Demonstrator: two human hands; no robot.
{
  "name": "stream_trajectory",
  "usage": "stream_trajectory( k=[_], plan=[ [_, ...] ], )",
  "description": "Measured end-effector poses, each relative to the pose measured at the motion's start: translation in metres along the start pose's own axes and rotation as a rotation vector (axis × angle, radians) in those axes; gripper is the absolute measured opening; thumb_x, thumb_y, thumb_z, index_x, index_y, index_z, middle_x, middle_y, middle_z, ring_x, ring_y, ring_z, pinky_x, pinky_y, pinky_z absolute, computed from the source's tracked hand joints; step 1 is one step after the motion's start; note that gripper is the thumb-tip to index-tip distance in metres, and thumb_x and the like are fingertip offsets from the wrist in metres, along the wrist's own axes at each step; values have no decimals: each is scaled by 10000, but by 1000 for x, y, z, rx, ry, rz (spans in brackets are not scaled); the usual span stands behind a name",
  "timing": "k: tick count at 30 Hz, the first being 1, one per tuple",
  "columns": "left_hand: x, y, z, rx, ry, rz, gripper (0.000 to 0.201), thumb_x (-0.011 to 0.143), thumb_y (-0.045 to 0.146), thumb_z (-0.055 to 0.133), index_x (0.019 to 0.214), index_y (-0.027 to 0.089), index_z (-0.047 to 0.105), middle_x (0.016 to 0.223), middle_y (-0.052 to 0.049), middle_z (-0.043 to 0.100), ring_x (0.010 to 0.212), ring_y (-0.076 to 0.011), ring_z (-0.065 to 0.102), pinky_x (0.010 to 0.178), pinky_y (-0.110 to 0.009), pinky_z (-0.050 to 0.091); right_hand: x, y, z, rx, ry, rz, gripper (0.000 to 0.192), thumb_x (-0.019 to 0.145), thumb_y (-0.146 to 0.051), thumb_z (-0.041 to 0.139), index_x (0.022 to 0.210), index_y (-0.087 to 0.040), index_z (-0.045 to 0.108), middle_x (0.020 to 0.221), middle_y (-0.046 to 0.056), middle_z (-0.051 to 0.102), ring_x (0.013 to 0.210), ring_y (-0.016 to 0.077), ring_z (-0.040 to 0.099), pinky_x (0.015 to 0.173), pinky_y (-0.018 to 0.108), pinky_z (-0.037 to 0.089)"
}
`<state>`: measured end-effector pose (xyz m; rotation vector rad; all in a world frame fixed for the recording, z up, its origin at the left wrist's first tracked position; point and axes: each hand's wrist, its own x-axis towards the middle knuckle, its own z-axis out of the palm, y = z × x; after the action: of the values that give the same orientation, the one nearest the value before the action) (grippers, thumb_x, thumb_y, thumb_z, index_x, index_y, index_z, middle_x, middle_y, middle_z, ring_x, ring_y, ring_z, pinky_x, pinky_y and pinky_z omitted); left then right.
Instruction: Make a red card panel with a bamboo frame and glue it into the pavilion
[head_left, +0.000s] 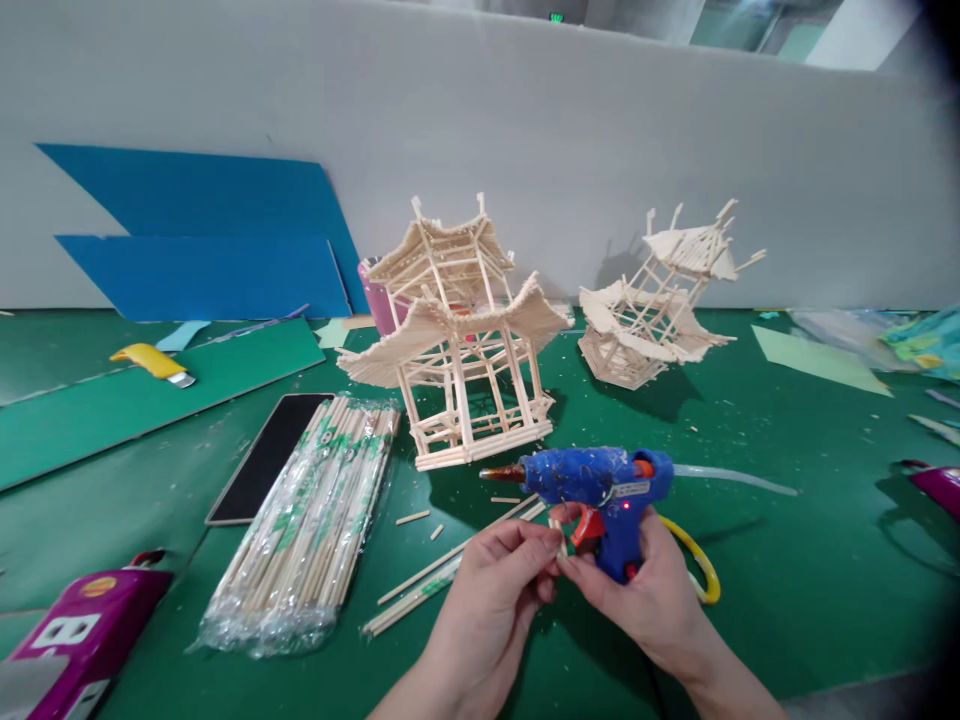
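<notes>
My right hand [655,598] is wrapped round the handle of a blue hot glue gun [577,475] with a red trigger. Its brown nozzle points left, and a clear glue stick [739,478] sticks out of the back. Between the fingertips of my left hand [499,585] is a short wooden stick piece [559,537]; my right thumb also comes up against it. Just beyond the nozzle stands a two-tiered pavilion model [465,345] built of wooden sticks. Loose chopsticks [420,595] and small cut pieces lie left of my hands.
A plastic pack of chopsticks [307,520] partly covers a dark phone-like slab [262,460]. A second stick model [652,310] leans tilted behind. Around them are a yellow utility knife [154,362], blue boards [210,275], a purple power strip [94,620] and a yellow ring [709,570].
</notes>
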<state>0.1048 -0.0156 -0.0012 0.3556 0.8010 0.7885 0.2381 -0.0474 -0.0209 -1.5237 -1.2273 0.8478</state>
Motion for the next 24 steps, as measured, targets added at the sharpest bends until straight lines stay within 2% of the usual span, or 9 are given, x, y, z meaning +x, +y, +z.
stream_trajectory(
  k=[9, 15, 24],
  plan=[
    [1, 2, 1, -9, 20, 14, 113, 570, 170, 733, 562, 114, 635, 502, 7, 551, 451, -49, 428, 488, -169, 326, 0, 1, 1, 70, -32, -44, 299, 642, -255, 705, 877, -220, 523, 679, -4, 691, 531, 165, 652, 496, 252, 551],
    [1, 3, 1, -30, 8, 6, 100, 633, 164, 694, 587, 108, 626, 497, 11, 536, 459, -49, 428, 506, -171, 335, 0, 1, -1, 82, -30, -53, 307, 642, -241, 705, 898, -210, 540, 677, -5, 677, 511, 150, 631, 481, 241, 541],
    [2, 1, 1, -39, 22, 4, 68, 597, 126, 692, 583, 110, 627, 495, 11, 541, 446, -48, 430, 488, -170, 327, 0, 0, 3, 94, -29, -76, 301, 659, -219, 700, 904, -209, 526, 710, 4, 702, 553, 163, 666, 514, 239, 557]
  ],
)
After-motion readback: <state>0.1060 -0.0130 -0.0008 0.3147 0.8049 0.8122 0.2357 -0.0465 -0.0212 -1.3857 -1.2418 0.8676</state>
